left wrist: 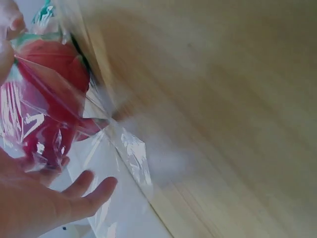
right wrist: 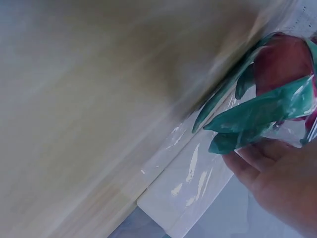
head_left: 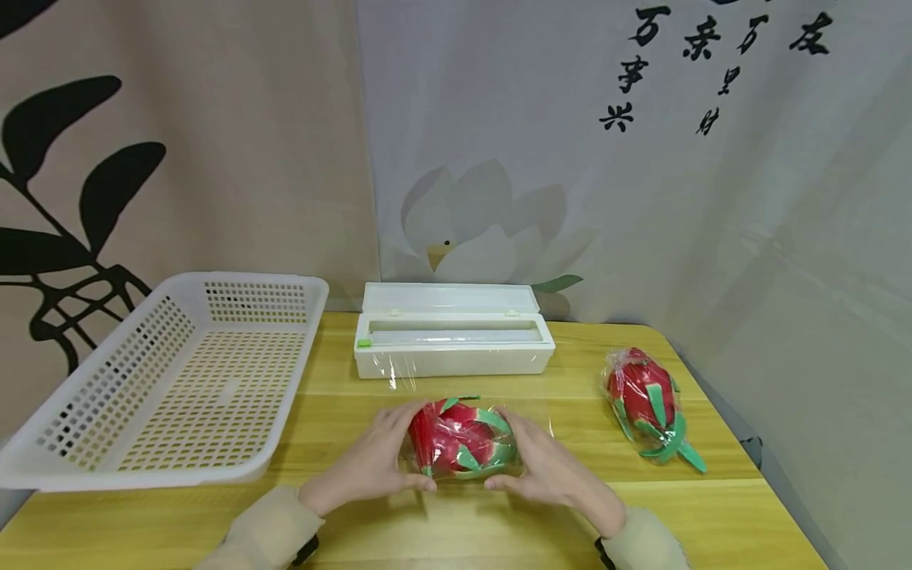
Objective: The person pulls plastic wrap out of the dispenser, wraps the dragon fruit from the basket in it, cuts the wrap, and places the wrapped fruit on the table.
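A red dragon fruit (head_left: 463,439) with green scales lies at the table's front middle, clear film over it. My left hand (head_left: 370,463) holds its left end between thumb and fingers; from the other side, my right hand (head_left: 552,467) grips the leafy end. In the left wrist view, shiny cling film (left wrist: 133,151) stretches off the fruit. Green leaf tips (right wrist: 252,111) poke out past the fingers in the right wrist view. Behind the fruit stands a white cling film dispenser (head_left: 456,362), its lid raised and the roll showing. Film hangs near its front left.
Another film-wrapped dragon fruit (head_left: 644,400) lies on the right of the wooden table (head_left: 712,514). A white perforated basket (head_left: 264,451) takes up the left side. Curtains with printed leaves and characters (head_left: 499,103) hang behind the table.
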A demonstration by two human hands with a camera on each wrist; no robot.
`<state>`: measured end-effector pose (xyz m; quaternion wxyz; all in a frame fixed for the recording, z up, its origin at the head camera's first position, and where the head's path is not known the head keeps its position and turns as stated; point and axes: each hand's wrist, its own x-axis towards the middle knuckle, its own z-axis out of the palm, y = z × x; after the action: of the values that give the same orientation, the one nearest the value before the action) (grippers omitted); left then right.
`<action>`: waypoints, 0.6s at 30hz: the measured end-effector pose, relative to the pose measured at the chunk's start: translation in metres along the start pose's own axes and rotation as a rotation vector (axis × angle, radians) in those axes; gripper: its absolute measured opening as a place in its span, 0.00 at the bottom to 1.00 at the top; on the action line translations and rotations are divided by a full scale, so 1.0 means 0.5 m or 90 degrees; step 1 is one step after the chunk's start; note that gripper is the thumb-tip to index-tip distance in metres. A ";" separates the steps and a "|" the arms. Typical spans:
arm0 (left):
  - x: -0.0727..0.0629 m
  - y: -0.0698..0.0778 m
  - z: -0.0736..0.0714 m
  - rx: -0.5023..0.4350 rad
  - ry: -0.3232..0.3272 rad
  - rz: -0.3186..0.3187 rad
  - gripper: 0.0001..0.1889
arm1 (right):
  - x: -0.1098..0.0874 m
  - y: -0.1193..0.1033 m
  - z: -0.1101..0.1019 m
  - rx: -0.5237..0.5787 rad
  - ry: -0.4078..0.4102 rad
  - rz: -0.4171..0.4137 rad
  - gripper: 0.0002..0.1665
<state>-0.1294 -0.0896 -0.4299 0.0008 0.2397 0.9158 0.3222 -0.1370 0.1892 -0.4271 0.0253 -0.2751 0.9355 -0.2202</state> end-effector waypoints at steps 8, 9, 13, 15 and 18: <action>0.013 -0.005 -0.001 0.045 0.058 0.055 0.56 | 0.008 0.002 0.003 0.023 0.002 0.003 0.59; 0.012 -0.005 -0.002 0.045 0.055 0.053 0.56 | 0.008 0.003 0.003 0.022 0.002 0.000 0.60; 0.010 -0.005 -0.003 0.042 0.034 0.033 0.57 | 0.008 0.007 0.002 0.017 0.003 -0.015 0.60; 0.008 -0.005 -0.002 0.052 0.040 0.033 0.57 | 0.007 0.008 0.002 0.013 0.006 -0.020 0.59; 0.007 -0.007 0.000 0.074 0.060 0.042 0.58 | 0.008 0.009 0.004 0.005 0.020 -0.031 0.58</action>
<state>-0.1338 -0.0903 -0.4313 -0.0668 0.2542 0.9236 0.2790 -0.1424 0.1896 -0.4303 0.0065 -0.2943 0.9278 -0.2291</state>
